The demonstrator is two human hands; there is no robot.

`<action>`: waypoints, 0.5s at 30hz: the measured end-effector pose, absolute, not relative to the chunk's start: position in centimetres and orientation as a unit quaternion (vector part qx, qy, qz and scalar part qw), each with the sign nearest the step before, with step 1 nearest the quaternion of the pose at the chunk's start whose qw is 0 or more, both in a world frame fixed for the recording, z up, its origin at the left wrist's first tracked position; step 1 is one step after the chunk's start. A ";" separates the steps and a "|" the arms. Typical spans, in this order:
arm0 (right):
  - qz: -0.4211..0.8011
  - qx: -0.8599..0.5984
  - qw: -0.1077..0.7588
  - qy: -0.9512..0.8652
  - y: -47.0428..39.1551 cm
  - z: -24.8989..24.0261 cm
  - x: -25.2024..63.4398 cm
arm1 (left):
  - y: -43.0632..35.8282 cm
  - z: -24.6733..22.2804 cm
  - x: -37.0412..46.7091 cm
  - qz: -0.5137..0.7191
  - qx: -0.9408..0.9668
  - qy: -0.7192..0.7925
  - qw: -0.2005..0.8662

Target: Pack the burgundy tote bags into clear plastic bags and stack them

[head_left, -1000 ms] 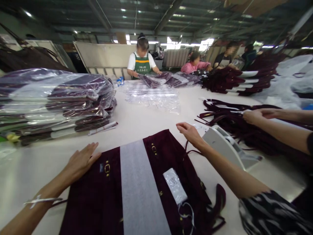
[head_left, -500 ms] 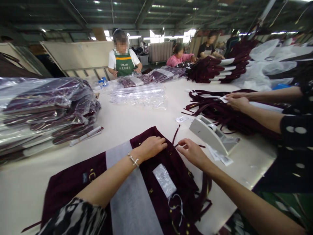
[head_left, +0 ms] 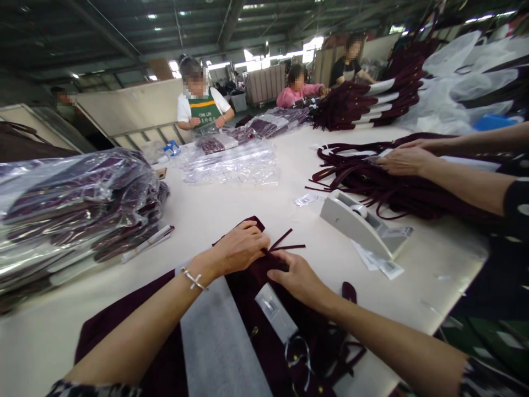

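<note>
A maroon bag (head_left: 243,314) with brass fittings lies flat before me, a pale wrapping strip (head_left: 219,336) running across it. My left hand (head_left: 243,245), with a bracelet at the wrist, is closed on the bag's far edge, beside two thin maroon cord ends (head_left: 289,246) that stick out past it. Close by, my right hand (head_left: 300,278) has its thumb and bent fingers around a fold of the bag at the base of the cords; its fingertips are partly hidden. A hang tag in clear plastic (head_left: 276,314) lies on the bag below my right hand.
Bagged maroon goods (head_left: 82,204) are piled at left. Clear plastic bags (head_left: 231,162) lie ahead. A tape dispenser (head_left: 363,226) and labels (head_left: 378,262) stand right. A co-worker's hands (head_left: 409,157) touch a strap pile (head_left: 372,182). Other people work behind the table (head_left: 198,201).
Both hands have moved left and closer together at the bag's far edge. The cord ends now stick out between them, and that edge is drawn in. The view has tilted slightly.
</note>
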State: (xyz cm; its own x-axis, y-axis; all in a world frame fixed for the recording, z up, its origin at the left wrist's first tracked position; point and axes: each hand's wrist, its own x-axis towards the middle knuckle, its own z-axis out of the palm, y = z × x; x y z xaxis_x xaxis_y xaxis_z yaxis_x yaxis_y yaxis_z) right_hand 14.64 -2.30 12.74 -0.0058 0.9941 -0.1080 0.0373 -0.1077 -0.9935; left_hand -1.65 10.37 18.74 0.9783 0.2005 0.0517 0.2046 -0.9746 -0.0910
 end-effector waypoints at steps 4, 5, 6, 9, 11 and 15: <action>0.711 -0.450 0.452 -0.296 -2.1 11.4 15.7 | 11.5 19.3 0.0 0.042 -0.994 -0.080 0.064; 0.739 -0.433 0.444 -0.263 -2.0 11.2 15.9 | 11.6 19.3 0.5 0.052 -0.995 -0.066 0.057; 0.757 -0.421 0.437 -0.243 -1.9 11.2 16.0 | 11.6 19.2 1.0 0.061 -0.996 -0.049 0.044; 0.734 -0.443 0.424 -0.293 -2.1 11.7 16.5 | 11.5 19.0 2.2 0.103 -0.994 -0.024 0.004; 0.630 -0.529 0.385 -0.419 -3.0 12.4 16.9 | 11.8 18.8 2.4 0.135 -0.989 -0.052 -0.012; 0.394 -0.651 0.253 -0.598 -5.5 13.3 17.9 | 12.8 18.3 2.4 0.176 -0.975 -0.135 -0.021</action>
State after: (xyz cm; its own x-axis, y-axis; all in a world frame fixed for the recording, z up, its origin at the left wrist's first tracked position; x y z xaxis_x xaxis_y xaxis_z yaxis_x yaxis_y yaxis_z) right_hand 17.85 -5.51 13.27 -0.0255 0.9775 -0.2095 0.5788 -0.1565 -0.8003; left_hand 2.43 12.79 18.26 0.9012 0.2563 -0.3496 0.2709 -0.9626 -0.0074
